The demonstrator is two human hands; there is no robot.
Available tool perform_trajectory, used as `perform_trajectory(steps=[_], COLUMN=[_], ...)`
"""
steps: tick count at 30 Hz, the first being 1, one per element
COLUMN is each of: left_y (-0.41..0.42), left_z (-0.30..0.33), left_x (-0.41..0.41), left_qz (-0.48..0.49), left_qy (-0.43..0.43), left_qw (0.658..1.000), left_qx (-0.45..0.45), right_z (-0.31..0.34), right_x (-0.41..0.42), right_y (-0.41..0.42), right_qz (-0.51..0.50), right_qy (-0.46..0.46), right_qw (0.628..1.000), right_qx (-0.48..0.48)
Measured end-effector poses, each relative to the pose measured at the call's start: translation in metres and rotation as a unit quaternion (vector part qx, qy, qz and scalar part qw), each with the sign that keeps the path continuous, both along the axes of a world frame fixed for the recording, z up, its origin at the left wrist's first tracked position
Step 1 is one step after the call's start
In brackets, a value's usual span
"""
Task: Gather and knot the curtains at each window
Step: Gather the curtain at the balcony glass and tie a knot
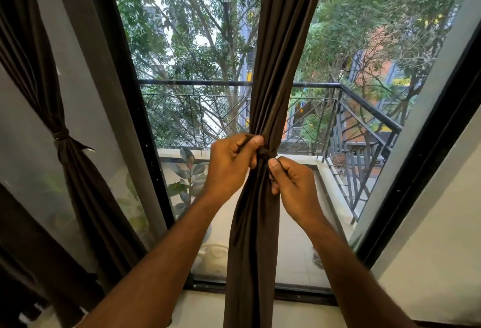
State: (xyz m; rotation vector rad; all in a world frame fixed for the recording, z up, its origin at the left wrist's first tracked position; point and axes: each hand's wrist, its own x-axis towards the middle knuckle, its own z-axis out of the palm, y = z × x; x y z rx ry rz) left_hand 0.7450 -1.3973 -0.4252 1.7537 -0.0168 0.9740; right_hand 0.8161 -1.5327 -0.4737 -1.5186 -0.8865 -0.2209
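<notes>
both hands [229, 161] pinch tie, brown curtain [270, 80] bunched

Curtain you grip [263, 72]: plain dark brown, no print.
Tied curtain on your left [78, 171]: the same dark brown.
Window frame [135, 98]: black.
Railing [197, 116]: black, criss-cross diagonal bars.
Trees [187, 28]: green.
Far building [374, 67]: orange.

Outside: through the glass you've got leafy trees [197, 28] filling the view.
Balcony: a black metal railing [364, 103] runs across and turns the corner on your right.
Plant: a broad-leaved potted plant [187, 176] stands just behind the window frame [138, 109].
Beyond: an orange building [377, 54] shows between branches.
</notes>
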Motion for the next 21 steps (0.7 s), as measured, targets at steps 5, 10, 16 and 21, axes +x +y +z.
perform_trajectory(steps=[5,10,16,21], left_y=[0.005,0.001,0.001,-0.005], left_z=[0.023,0.016,0.019,0.012], left_x=[0.019,0.028,0.036,0.036], left_qz=[0.056,0.062,0.060,0.069], left_qy=[-0.034,-0.034,-0.033,-0.028], left_qw=[0.998,0.997,0.996,0.993], left_qx=[0.018,-0.026,-0.057,-0.091], right_z=[-0.020,-0.029,-0.040,-0.054], right_x=[0.019,0.025,0.038,0.034], right_y=[-0.005,-0.003,0.001,0.009], right_qz=[-0.033,-0.050,-0.067,-0.081], right_qy=[-0.038,-0.058,-0.066,-0.071], right_qw=[0.999,0.997,0.994,0.991], right_qx=[-0.005,-0.025,-0.052,-0.075])
